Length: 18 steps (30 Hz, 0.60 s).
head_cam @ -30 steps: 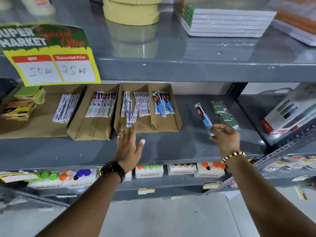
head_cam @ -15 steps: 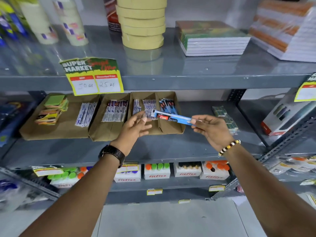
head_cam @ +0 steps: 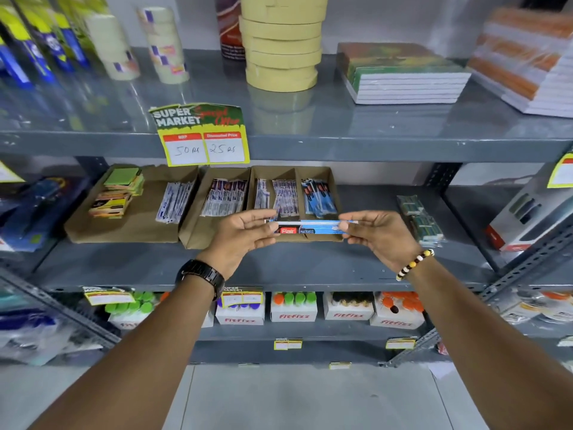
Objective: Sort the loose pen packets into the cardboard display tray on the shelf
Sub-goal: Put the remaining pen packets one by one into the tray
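I'm seeing the Flair pen packet (head_cam: 310, 228) level, left hand (head_cam: 245, 235) fingers pinching its 9 o'clock end, right hand (head_cam: 376, 235) fingers the 3 o'clock end, cardboard display tray (head_cam: 333, 187) right behind

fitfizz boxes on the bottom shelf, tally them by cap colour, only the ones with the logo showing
Purple caps: 1
Green and orange caps: 1
Black caps: 1
Orange caps: 1
Total: 4 boxes with a readable logo; a further box at the left is too blurred to count.

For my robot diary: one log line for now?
left hand: gripping pen packet | right hand: gripping other end | packet: level, before cardboard tray
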Each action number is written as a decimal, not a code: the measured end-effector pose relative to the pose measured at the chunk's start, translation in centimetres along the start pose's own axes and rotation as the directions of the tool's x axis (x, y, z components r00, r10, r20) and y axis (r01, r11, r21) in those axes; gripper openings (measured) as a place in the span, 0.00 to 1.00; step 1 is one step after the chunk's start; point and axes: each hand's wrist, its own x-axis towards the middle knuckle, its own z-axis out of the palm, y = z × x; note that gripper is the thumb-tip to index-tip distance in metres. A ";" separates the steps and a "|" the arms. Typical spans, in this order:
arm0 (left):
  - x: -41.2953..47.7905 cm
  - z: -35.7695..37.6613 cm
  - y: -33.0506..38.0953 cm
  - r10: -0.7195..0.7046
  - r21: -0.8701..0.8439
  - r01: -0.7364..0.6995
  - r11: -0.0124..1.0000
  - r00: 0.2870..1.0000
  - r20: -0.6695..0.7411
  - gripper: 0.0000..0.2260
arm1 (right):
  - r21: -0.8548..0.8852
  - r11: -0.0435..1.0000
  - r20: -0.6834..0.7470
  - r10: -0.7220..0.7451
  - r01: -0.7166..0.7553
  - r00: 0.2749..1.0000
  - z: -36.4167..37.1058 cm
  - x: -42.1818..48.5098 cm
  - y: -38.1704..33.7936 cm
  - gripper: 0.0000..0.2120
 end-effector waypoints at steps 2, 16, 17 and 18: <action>-0.1 -0.3 -0.1 0.000 0.006 0.000 1.000 1.000 -0.007 0.15 | 0.001 1.000 0.009 0.000 0.000 1.000 0.1 0.1 0.2 0.14; 1.2 -1.2 -2.2 0.050 0.162 -0.040 0.986 0.997 -0.057 0.15 | 0.122 0.990 -0.056 0.074 -0.067 0.996 0.6 0.6 1.5 0.10; 1.6 -1.2 -3.0 0.060 0.231 -0.043 0.972 0.996 -0.066 0.16 | 0.162 0.984 -0.088 0.093 -0.078 0.992 0.4 0.6 1.9 0.10; 1.9 -1.2 -3.8 0.064 0.299 -0.041 0.954 0.996 -0.068 0.18 | 0.196 0.977 -0.123 0.110 -0.084 0.986 0.1 0.7 2.3 0.09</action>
